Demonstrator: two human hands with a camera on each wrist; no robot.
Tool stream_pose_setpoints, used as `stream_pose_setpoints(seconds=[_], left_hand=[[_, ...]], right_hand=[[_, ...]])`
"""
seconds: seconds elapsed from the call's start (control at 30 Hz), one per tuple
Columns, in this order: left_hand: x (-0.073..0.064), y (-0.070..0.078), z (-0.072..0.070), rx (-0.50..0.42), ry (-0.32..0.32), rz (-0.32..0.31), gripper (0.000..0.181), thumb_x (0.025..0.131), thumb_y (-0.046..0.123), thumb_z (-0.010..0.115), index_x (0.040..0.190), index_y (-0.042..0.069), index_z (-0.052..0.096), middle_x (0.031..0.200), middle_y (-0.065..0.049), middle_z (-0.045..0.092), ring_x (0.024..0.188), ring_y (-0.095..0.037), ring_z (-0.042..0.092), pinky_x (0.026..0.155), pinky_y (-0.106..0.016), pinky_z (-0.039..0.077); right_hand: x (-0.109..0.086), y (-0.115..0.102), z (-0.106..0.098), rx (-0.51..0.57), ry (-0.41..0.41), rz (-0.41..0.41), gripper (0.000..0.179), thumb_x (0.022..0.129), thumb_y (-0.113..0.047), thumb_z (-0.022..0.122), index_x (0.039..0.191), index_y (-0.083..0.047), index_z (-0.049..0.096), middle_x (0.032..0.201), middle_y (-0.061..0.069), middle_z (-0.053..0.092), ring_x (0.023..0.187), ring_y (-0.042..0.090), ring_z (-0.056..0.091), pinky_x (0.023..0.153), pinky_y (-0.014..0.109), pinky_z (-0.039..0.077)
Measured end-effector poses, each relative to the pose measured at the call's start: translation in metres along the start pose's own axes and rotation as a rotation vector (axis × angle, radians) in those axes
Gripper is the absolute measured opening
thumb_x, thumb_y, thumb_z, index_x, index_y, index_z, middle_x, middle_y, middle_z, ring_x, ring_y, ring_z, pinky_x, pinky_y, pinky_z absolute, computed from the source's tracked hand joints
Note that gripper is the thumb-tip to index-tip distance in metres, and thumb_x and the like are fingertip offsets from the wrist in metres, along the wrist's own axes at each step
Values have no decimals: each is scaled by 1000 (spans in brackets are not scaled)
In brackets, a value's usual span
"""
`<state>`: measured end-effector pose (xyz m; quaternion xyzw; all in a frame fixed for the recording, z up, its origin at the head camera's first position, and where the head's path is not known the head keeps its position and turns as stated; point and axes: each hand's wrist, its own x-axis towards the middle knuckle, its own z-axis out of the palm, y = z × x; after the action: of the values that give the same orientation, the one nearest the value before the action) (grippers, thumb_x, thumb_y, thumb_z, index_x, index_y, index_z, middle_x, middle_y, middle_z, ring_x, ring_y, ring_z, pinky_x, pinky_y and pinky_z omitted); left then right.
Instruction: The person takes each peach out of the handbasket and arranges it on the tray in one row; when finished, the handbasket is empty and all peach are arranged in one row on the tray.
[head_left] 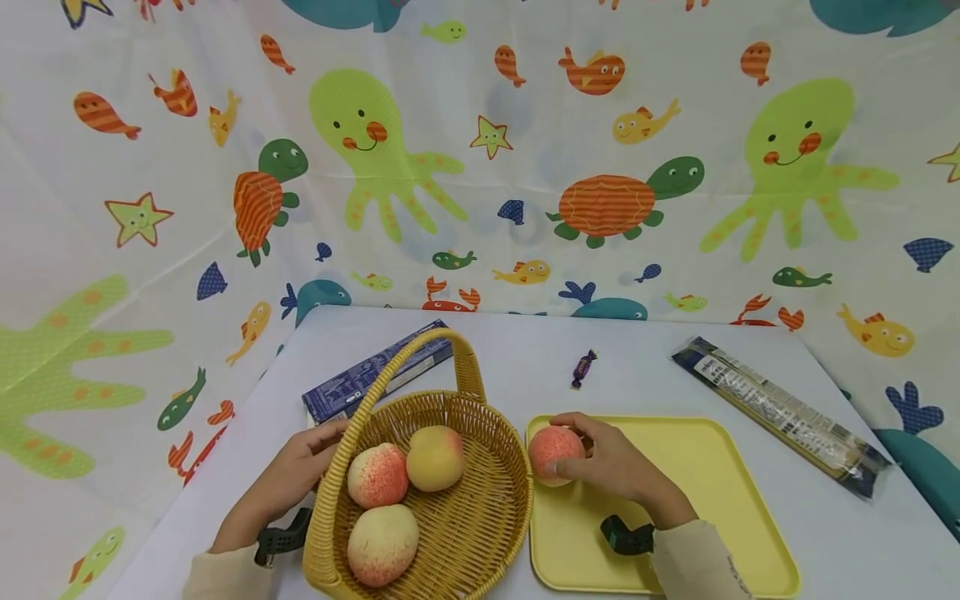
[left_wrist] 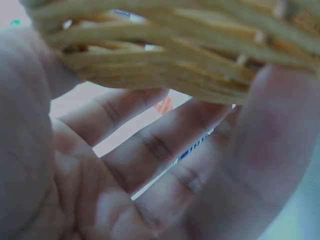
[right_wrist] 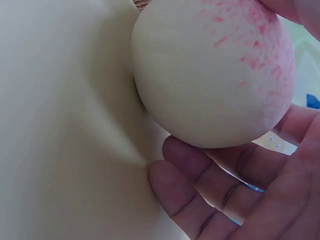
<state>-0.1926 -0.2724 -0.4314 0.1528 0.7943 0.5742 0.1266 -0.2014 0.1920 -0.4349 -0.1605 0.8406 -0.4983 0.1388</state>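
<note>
My right hand (head_left: pixel 611 458) holds a red-speckled peach (head_left: pixel 553 454) at the left end of the yellow tray (head_left: pixel 675 437), close beside the basket. In the right wrist view the peach's pale side (right_wrist: pixel 205 75) faces the camera, fingers curving round it. My left hand (head_left: pixel 296 467) rests against the outer left side of the wicker basket (head_left: pixel 480 467). In the left wrist view its slightly bent fingers (left_wrist: pixel 150 145) reach the woven wall, some tips hidden behind it. Inside the basket lie a red-and-white peach (head_left: pixel 377 475), a yellow peach (head_left: pixel 435 458) and a pale peach (head_left: pixel 382 546).
The basket's tall arched handle (head_left: pixel 468 362) rises over its left part. A long dark-blue box (head_left: pixel 352 383) lies behind it. A purple wrapped candy (head_left: pixel 583 368) sits beyond the tray, and a long flat packet (head_left: pixel 780 412) lies to the right. A sea-animal curtain (head_left: pixel 525 150) hangs behind the table.
</note>
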Motion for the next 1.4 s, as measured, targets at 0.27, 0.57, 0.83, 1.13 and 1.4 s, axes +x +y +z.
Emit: stream_pose_setpoints(seconds=[0.27, 0.57, 0.83, 1.13, 1.4], left_hand=[[1, 2, 0, 18, 16, -19, 52, 111, 17, 50, 153, -12, 40, 130, -39, 60, 85, -19, 76, 63, -42, 64], [0, 1, 0, 19, 17, -6, 51, 111, 16, 51, 152, -12, 41, 131, -40, 59, 87, -17, 75, 65, -41, 65], [1, 0, 0, 13, 17, -7, 50, 111, 17, 51, 152, -10, 43, 129, -36, 62, 85, -19, 75, 64, -41, 65], [1, -4, 1, 37, 22, -24, 49, 112, 20, 51, 151, -9, 45, 129, -37, 61, 88, -22, 76, 66, -43, 65], [0, -2, 2, 37, 27, -19, 50, 111, 20, 51, 150, -10, 46, 129, -34, 63, 87, -22, 76, 66, -44, 65]], right_hand=[[2, -2, 0, -43, 34, -5, 64, 89, -27, 79, 144, -6, 57, 119, 10, 65, 100, 22, 64, 87, 39, 56], [2, -4, 4, -25, 8, -37, 70, 84, -21, 81, 147, -4, 55, 125, 11, 66, 104, 22, 65, 88, 40, 57], [2, -4, 4, -44, 11, -43, 71, 81, -17, 80, 146, -4, 56, 128, 11, 67, 104, 22, 65, 86, 38, 57], [1, -6, 3, -46, -1, -47, 73, 80, -19, 83, 146, -5, 56, 127, 9, 66, 104, 22, 63, 85, 37, 57], [-1, -4, 4, -41, -8, -50, 74, 81, -22, 85, 147, -7, 57, 127, 7, 67, 107, 24, 62, 86, 37, 57]])
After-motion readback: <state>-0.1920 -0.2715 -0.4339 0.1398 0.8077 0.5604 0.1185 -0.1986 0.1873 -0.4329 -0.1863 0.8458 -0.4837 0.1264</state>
